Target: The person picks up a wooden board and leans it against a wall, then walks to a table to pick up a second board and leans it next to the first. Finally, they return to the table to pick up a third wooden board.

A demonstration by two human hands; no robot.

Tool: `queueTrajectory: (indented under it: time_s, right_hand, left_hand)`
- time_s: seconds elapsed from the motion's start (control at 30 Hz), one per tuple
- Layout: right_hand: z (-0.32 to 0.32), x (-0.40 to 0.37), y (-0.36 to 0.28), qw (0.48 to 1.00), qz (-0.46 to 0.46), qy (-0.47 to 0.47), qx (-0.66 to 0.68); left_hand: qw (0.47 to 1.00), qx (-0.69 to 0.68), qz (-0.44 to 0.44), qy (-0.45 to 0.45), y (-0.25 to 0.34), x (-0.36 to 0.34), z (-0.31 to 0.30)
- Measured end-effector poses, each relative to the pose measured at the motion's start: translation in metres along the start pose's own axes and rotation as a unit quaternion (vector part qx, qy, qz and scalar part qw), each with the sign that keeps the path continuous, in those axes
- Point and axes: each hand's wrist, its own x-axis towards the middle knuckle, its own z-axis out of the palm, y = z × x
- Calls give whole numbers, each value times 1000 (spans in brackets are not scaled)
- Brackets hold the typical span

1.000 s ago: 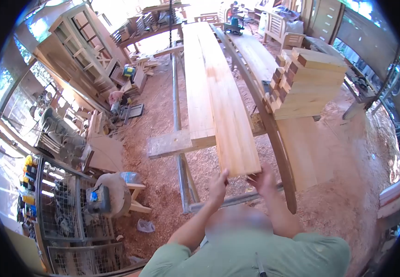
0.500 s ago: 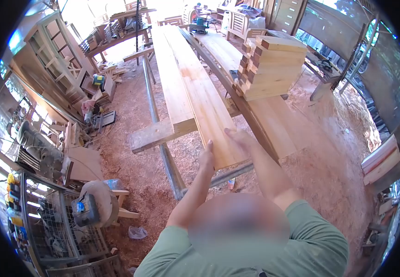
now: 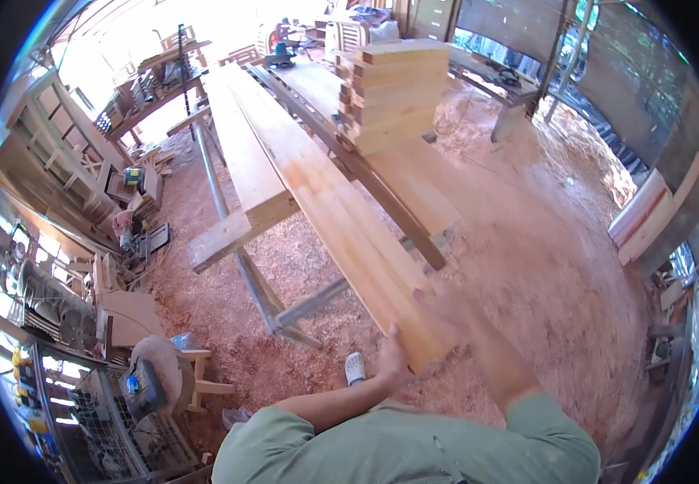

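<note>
There are 2 hands (image 3: pixel 394 357), 1 held plank (image 3: pixel 341 234), 1 shoe (image 3: pixel 355 369) and 1 tall board stack (image 3: pixel 402 97)

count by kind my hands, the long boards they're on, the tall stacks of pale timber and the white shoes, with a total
Hands (left hand, right hand): 2
Long board at the hands: 1
Tall stack of pale timber: 1
White shoe: 1
Total: 5
</note>
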Motion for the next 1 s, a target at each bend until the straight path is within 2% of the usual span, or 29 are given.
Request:
queueTrajectory:
  time_s: [0.03, 0.1, 0.17, 0.2, 0.23, 0.3, 0.33, 0.37, 0.4, 0.43, 0.5, 0.57, 0.63, 0.7, 0.77, 0.83, 0.9, 0.93, 1.0]
  right_hand:
    - [-9, -32, 1, 999, 14, -7, -31]
    - [-32, -84, 3, 999, 16, -11, -47]
    - [-51, -133, 8, 997, 18, -9, -69]
    - [-57, -155, 12, 999, 27, -29, -18]
    - [-60, -174, 20, 998, 37, -50, 31]
    - [-68, -206, 42, 998, 55, -36, 24]
    - [-72, -218, 53, 997, 68, -29, 21]
    - [-76, -225, 70, 997, 65, -25, 20]
    - [-79, -228, 92, 996, 74, -39, -25]
    - [-84, -230, 109, 993, 85, -54, -69]
    - [-90, -232, 121, 990, 92, -76, -72]
    - [-94, -216, 134, 987, 99, -103, -72]
    - [-104, -180, 141, 967, 68, -147, -196]
    - [-102, -143, 67, 979, 79, -96, -164]
    - [-89, -93, 13, 990, 11, -22, -138]
    - [-70, -1, 20, 998, -34, -43, -34]
    - [-55, 35, -41, 997, 16, -73, -32]
    - [-46, 46, -44, 997, 15, -73, -32]
    - [-29, 72, -30, 964, 87, -144, 205]
  left_hand:
    - [1000, 7, -8, 0, -17, -21, 1]
    - [988, 55, -110, -95, -40, -49, 6]
    - [982, 82, -112, -129, -67, -49, 0]
    - [977, 103, -111, -153, -63, -52, 3]
    - [985, 87, -116, -94, -56, -43, 7]
    - [995, 96, 17, -22, -31, -15, 16]
    - [993, 115, -15, 31, -2, -1, 15]
    - [994, 74, 34, 77, -3, 44, 1]
    - [995, 24, 75, 65, 14, 75, -8]
    - [994, 37, 92, 36, 46, 90, -10]
    - [993, 49, 109, 6, 79, 123, -5]
    - [988, -88, 120, 40, 79, 167, -8]
    - [985, -64, 141, 74, 75, 165, -1]
    - [982, -6, 141, 128, 76, 133, 12]
    - [985, -31, 150, 77, 53, 115, 15]
    - [994, -53, 50, 77, 48, 70, 35]
    - [997, 33, -24, 60, 22, 53, 28]
    - [997, 58, -30, 30, 0, 46, 21]
    - [996, 84, -35, -5, -11, 42, 12]
